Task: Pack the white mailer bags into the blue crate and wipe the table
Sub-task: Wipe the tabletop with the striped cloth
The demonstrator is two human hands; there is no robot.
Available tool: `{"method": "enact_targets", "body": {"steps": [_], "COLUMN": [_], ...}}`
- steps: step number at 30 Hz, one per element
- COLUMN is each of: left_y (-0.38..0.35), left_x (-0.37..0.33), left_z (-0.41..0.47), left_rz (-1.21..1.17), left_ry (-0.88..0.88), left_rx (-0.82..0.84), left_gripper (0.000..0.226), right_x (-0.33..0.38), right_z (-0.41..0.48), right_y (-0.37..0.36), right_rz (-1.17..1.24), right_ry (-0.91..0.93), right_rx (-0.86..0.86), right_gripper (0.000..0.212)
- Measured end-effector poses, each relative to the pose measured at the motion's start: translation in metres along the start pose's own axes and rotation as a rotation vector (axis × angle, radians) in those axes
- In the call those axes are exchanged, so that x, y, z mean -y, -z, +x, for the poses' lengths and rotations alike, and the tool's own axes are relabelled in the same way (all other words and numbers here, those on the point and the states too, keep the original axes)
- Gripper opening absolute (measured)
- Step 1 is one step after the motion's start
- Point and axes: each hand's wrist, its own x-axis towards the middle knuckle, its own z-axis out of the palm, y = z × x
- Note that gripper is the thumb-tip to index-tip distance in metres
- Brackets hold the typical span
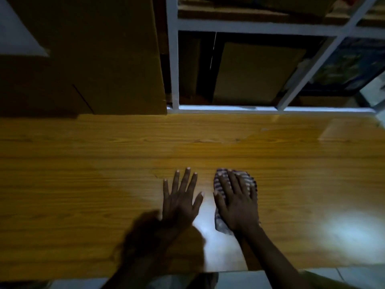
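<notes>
My right hand (236,202) lies flat, fingers straight, on a striped purple-and-white cloth (249,181) and presses it onto the wooden table (104,163). Cloth edges show beyond the fingertips and under the wrist. My left hand (180,197) rests flat on the bare wood just left of the cloth, fingers spread and holding nothing. Darker damp-looking patches mark the table surface around and beyond the hands. No white mailer bags and no blue crate are in view.
A large cardboard box (93,59) stands at the table's back left. A white metal shelf frame (229,110) with cardboard boxes inside runs along the far edge. The table's near edge (270,269) is just below my wrists, with tiled floor beyond.
</notes>
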Motion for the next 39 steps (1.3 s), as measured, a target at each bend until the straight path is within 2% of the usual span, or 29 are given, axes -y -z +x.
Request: {"method": "enact_targets", "body": {"steps": [2,4,8,11,13,17,20,22,26,29,31,35,39], "left_y": [0.000,-0.001,-0.001,-0.001,-0.002,-0.003,-0.006,-0.005,-0.004,-0.006,-0.007,-0.010,-0.013], "left_x": [-0.009,-0.014,-0.016,-0.028,-0.037,-0.052,-0.065,-0.070,-0.078,-0.085,-0.089,-0.095,-0.096], "left_z": [-0.012,-0.014,-0.026,-0.040,-0.049,-0.064,-0.069,-0.067,-0.066,-0.063,-0.057,-0.045,-0.026], "left_rz": [-0.003,0.006,0.024,0.017,0.011,-0.004,-0.010,-0.009,-0.033,-0.024,-0.028,-0.019,-0.023], "left_ry": [0.017,0.069,0.090,0.091,0.094,0.102,0.112,0.132,0.120,0.109,0.124,0.095,0.058], "left_rx": [0.015,0.046,0.139,0.110,0.089,0.118,0.128,0.127,0.141,0.125,0.130,0.139,0.110], "left_gripper": [0.068,0.069,0.069,0.069,0.068,0.068,0.068,0.068,0.067,0.067,0.068,0.068,0.068], "right_x": [0.009,0.008,-0.010,-0.006,-0.015,-0.048,-0.040,-0.041,-0.074,-0.063,-0.057,-0.078,-0.066], "right_z": [-0.038,-0.034,-0.045,-0.081,-0.066,-0.067,-0.091,-0.071,-0.057,-0.090,-0.075,-0.042,-0.052], "right_y": [-0.005,-0.005,-0.005,-0.009,-0.004,-0.001,-0.007,-0.006,0.004,-0.001,-0.002,0.005,-0.002], "right_rz": [-0.006,0.023,0.040,0.065,0.070,0.043,0.053,0.053,0.047,0.031,0.061,0.050,0.025], "right_ry": [0.076,0.133,0.051,0.124,0.173,0.051,0.142,0.179,0.054,0.103,0.135,0.026,0.075], "right_rx": [0.003,0.024,0.011,-0.004,0.002,0.021,0.020,-0.017,-0.011,-0.023,-0.020,0.000,-0.032], "right_gripper": [0.065,0.066,0.064,0.063,0.063,0.064,0.064,0.064,0.066,0.065,0.065,0.065,0.065]}}
